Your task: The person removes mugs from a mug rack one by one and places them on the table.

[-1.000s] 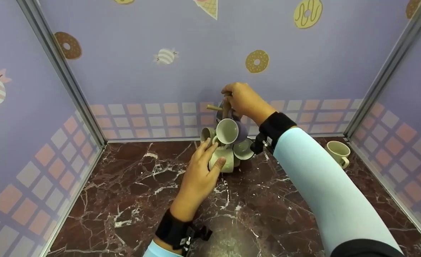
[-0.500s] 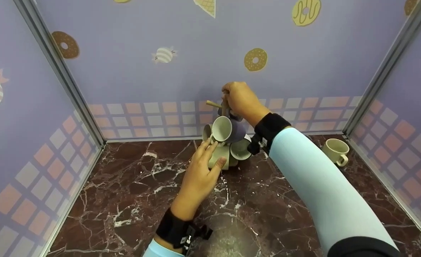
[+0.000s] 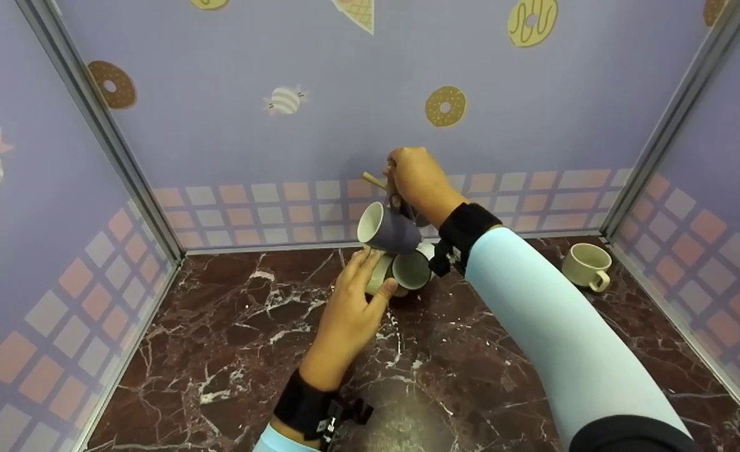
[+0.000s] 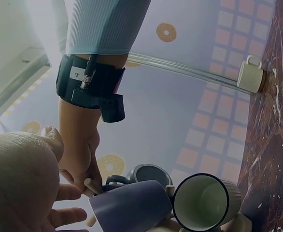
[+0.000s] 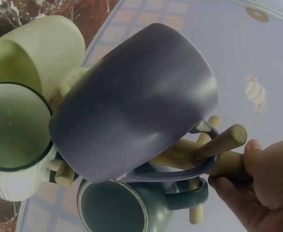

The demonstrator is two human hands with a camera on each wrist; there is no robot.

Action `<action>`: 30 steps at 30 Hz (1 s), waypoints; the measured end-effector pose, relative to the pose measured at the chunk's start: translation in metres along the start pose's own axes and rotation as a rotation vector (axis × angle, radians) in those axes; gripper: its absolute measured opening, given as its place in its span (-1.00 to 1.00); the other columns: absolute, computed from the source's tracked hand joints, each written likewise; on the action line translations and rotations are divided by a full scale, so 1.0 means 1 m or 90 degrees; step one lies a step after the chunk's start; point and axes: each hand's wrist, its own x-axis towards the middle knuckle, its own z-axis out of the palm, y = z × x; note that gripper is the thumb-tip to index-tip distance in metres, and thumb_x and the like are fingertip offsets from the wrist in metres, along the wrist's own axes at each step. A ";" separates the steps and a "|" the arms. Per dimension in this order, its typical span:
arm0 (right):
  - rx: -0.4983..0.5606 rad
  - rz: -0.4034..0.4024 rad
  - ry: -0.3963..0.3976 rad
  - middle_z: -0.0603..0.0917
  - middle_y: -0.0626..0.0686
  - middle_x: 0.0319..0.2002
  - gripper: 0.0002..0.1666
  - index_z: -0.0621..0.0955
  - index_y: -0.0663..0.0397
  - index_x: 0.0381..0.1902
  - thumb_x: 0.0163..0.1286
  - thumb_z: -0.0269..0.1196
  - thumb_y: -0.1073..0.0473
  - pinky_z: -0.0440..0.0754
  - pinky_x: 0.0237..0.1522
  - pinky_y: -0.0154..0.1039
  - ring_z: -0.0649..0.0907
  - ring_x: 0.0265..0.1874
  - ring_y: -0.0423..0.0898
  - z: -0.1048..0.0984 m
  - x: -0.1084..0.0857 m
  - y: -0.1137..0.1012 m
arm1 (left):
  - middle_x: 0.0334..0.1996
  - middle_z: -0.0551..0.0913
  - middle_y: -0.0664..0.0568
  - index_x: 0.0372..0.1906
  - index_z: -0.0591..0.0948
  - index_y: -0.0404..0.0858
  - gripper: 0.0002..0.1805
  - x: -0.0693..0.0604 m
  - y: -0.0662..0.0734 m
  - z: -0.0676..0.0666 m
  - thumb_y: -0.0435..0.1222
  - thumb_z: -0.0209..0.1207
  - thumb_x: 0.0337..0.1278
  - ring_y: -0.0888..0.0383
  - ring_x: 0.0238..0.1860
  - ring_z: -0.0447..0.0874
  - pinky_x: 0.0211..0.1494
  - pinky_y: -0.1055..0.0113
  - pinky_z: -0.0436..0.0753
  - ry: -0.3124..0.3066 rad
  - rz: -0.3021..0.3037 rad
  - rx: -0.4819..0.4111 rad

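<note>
My right hand point(image 3: 421, 185) grips the top of the wooden mug tree's post point(image 5: 235, 166). From its pegs hang several mugs. The purple mug point(image 3: 398, 232) hangs by its handle on an upper peg, tilted, its mouth facing left. Below it are a white ribbed mug point(image 5: 16, 181) with a dark rim and a pale green mug point(image 5: 40, 48). A dark green-grey mug point(image 5: 115, 208) hangs on another side. My left hand point(image 3: 348, 307) is beside the lower mugs, fingers extended; whether its fingertips touch them I cannot tell. The tree's base is hidden.
A cream mug point(image 3: 586, 267) stands upright by the right wall, apart from the tree. Dark red marble-patterned tabletop point(image 3: 231, 351) spreads around. A purple patterned back wall point(image 3: 231, 138) rises close behind the tree, with metal-edged side walls.
The mug tree has turned under my right hand, its near side moving left. The purple mug's mouth now faces left, and the dark-rimmed mug has shifted left. My left hand stays almost still.
</note>
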 end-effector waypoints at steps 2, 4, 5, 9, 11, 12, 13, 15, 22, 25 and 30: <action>-0.007 -0.006 0.004 0.86 0.21 -0.24 -0.73 0.80 0.18 0.01 0.83 0.19 0.19 0.85 -0.06 -0.02 0.86 -0.26 0.08 0.003 0.000 0.000 | 0.81 0.27 -0.21 0.75 0.42 -0.19 -0.20 -0.001 -0.001 -0.001 0.19 0.15 0.72 -0.33 0.83 0.17 0.78 -0.50 0.28 0.000 -0.004 0.001; -0.013 -0.010 0.006 0.86 0.22 -0.23 -0.73 0.79 0.18 -0.02 0.83 0.20 0.18 0.83 -0.10 -0.02 0.86 -0.26 0.10 0.005 -0.001 0.001 | 0.81 0.27 -0.22 0.74 0.43 -0.21 -0.20 -0.003 -0.002 -0.001 0.17 0.17 0.72 -0.35 0.82 0.17 0.79 -0.49 0.28 -0.001 -0.008 0.004; -0.015 -0.012 0.007 0.86 0.21 -0.19 -0.74 0.79 0.18 -0.01 0.83 0.20 0.18 0.83 -0.09 -0.02 0.86 -0.22 0.10 0.006 -0.001 0.002 | 0.81 0.27 -0.23 0.74 0.43 -0.21 -0.20 -0.003 -0.002 -0.001 0.17 0.18 0.72 -0.35 0.82 0.17 0.79 -0.49 0.27 -0.002 -0.009 0.006; -0.029 -0.031 0.022 0.87 0.23 -0.02 -0.75 0.79 0.19 0.06 0.82 0.22 0.16 0.86 0.04 0.06 0.87 -0.03 0.16 0.007 -0.002 0.004 | 0.81 0.26 -0.23 0.75 0.43 -0.19 -0.19 -0.002 -0.006 -0.002 0.20 0.17 0.71 -0.35 0.83 0.17 0.79 -0.49 0.28 -0.007 -0.015 0.012; -0.037 -0.051 0.042 0.87 0.25 0.01 -0.73 0.79 0.21 0.08 0.80 0.26 0.13 0.87 0.10 0.10 0.87 0.02 0.20 0.007 -0.005 0.005 | 0.81 0.27 -0.22 0.76 0.42 -0.16 -0.19 -0.001 -0.006 -0.003 0.21 0.17 0.70 -0.35 0.83 0.15 0.77 -0.52 0.27 -0.008 -0.016 0.013; -0.044 -0.062 0.056 0.87 0.25 0.02 -0.72 0.79 0.21 0.09 0.79 0.27 0.12 0.86 0.14 0.13 0.87 0.05 0.22 0.006 -0.006 0.006 | 0.82 0.26 -0.20 0.76 0.41 -0.14 -0.18 -0.001 -0.006 -0.004 0.22 0.17 0.70 -0.34 0.84 0.14 0.77 -0.53 0.26 -0.008 -0.020 0.012; -0.052 -0.076 0.069 0.86 0.25 0.03 -0.71 0.80 0.21 0.11 0.79 0.28 0.10 0.86 0.15 0.15 0.86 0.05 0.24 0.006 -0.009 0.007 | 0.82 0.26 -0.19 0.77 0.41 -0.12 -0.18 0.000 -0.006 -0.005 0.22 0.17 0.69 -0.32 0.85 0.12 0.78 -0.53 0.25 -0.008 -0.023 0.010; -0.069 -0.103 0.093 0.84 0.25 0.04 -0.67 0.80 0.21 0.15 0.78 0.29 0.06 0.86 0.15 0.19 0.84 0.04 0.26 0.005 -0.014 0.008 | 0.83 0.25 -0.17 0.77 0.41 -0.10 -0.18 0.000 -0.007 -0.008 0.22 0.18 0.68 -0.31 0.86 0.09 0.78 -0.54 0.22 -0.008 -0.030 0.010; -0.075 -0.128 0.134 0.81 0.27 0.20 -0.53 0.75 0.22 0.35 0.77 0.30 -0.02 0.81 0.33 0.22 0.81 0.19 0.29 0.001 -0.036 0.026 | 0.83 0.23 -0.20 0.77 0.39 -0.13 -0.13 0.006 -0.014 -0.018 0.24 0.22 0.64 -0.32 0.84 0.13 0.76 -0.56 0.23 0.005 -0.064 0.011; -0.064 -0.120 0.133 0.81 0.28 0.21 -0.53 0.76 0.22 0.34 0.76 0.31 -0.02 0.80 0.35 0.23 0.81 0.21 0.29 -0.002 -0.046 0.039 | 0.80 0.28 -0.26 0.75 0.42 -0.17 -0.15 0.009 -0.023 -0.022 0.19 0.27 0.63 -0.39 0.79 0.25 0.77 -0.54 0.26 0.023 -0.071 0.000; -0.018 -0.101 0.159 0.82 0.31 0.15 -0.56 0.77 0.27 0.29 0.73 0.33 0.03 0.79 0.33 0.22 0.80 0.18 0.29 -0.005 -0.060 0.057 | 0.78 0.31 -0.27 0.76 0.39 -0.18 -0.14 0.021 -0.037 -0.029 0.17 0.28 0.64 -0.41 0.74 0.33 0.78 -0.48 0.30 0.038 -0.107 -0.018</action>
